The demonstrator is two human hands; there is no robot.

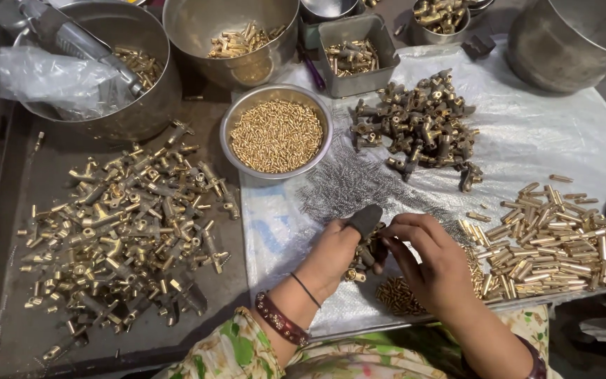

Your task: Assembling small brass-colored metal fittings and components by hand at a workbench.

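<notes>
My left hand [334, 256] grips a small brass fitting [367, 254] near the front of the table; its thumb wears a dark rubber cap. My right hand [429, 263] meets it from the right, fingers pinched at the same fitting. Beneath the hands lie a small heap of tiny brass pins [395, 296] and a spread of thin steel springs [348, 184] on a white plastic sheet [541, 133].
A steel bowl of small brass pins [276, 135] stands behind the hands. Brass valve bodies are piled at left [124, 224] and back centre [419, 126]; brass tubes [562, 238] lie at right. Large steel bowls [229, 31] and a square tin [355, 55] line the back.
</notes>
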